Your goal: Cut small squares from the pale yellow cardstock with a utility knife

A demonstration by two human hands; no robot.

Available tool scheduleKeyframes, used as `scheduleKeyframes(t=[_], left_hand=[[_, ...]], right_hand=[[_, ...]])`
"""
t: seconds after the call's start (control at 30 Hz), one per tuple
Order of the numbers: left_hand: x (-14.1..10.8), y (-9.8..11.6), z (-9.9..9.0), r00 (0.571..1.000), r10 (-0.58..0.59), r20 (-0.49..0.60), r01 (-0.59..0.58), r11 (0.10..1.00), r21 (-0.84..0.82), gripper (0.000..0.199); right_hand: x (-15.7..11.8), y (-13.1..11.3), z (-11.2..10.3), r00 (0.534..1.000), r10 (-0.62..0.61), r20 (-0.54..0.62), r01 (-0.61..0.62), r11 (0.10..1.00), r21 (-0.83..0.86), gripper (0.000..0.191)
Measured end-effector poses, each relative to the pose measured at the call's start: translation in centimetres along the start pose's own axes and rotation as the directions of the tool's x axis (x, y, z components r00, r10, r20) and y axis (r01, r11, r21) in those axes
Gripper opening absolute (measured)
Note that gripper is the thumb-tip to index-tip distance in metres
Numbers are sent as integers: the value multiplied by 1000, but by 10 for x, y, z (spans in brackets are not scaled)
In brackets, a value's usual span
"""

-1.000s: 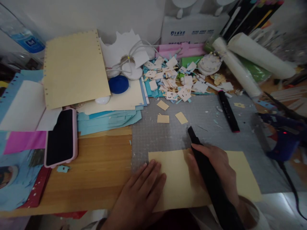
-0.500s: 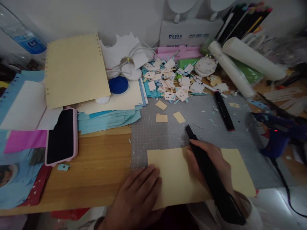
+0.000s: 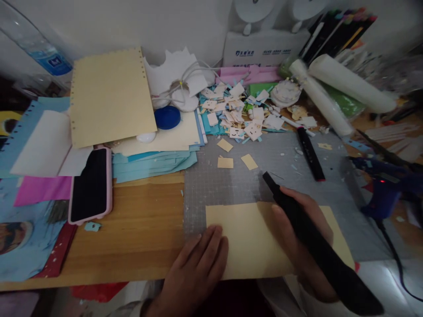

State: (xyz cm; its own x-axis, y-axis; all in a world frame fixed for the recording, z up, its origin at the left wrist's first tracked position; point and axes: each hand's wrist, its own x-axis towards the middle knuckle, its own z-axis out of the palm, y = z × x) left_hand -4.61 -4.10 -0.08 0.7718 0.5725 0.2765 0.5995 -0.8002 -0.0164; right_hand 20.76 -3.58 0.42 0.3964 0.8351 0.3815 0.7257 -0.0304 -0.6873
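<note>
A sheet of cream card [image 3: 247, 237] lies on the grey cutting mat [image 3: 198, 189], its lower edge at the table's front. My left hand [image 3: 198, 268] is laid flat on the card's left side, fingers stretched out. Over the right part of the card, my right hand [image 3: 307, 237] is closed around a black utility knife [image 3: 317, 233]. The knife slants, its narrow dark tip pointing up and left beyond the card's far edge; whether the tip touches the mat I cannot tell. Three small cream card pieces [image 3: 225, 163] lie on the mat beyond the card.
A heap of small paper pieces with drawn faces [image 3: 236, 116] stands at the back. A black marker [image 3: 310, 154] and a blue glue gun [image 3: 383, 189] with a red light lie to the right. Left are a phone [image 3: 91, 187], blue sheets [image 3: 155, 165] and a cream punched sheet [image 3: 112, 101].
My right hand has moved right with the knife, whose rear end has swung right. My left hand stays on the card. The whole view has shifted slightly.
</note>
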Motion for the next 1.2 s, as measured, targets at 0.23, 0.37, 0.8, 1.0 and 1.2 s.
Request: scheduleKeyframes(t=[0.23,0.37,0.8,1.0,1.2], left_hand=[[0,-1,0,999,27,-37,-28,999,-23,38],[0,-2,-1,999,39,-37,-40,999,-31,38],[-1,-6,-2,997,64,-35,-67,995,-68,38],[-5,-5,-1,997,68,-40,-72,993,-95,37],[-6,-6,-1,996,84,-42,-87,991,-97,38]], right_hand=[[-4,-16,-22,967,196,160,-229,948,222,17],[3,-36,-18,917,68,393,-236,887,397,7],[0,-48,17,807,-27,590,-263,878,401,11],[-1,-52,18,811,-29,584,-244,891,382,11],[-2,-51,20,820,-49,570,-247,868,431,12]])
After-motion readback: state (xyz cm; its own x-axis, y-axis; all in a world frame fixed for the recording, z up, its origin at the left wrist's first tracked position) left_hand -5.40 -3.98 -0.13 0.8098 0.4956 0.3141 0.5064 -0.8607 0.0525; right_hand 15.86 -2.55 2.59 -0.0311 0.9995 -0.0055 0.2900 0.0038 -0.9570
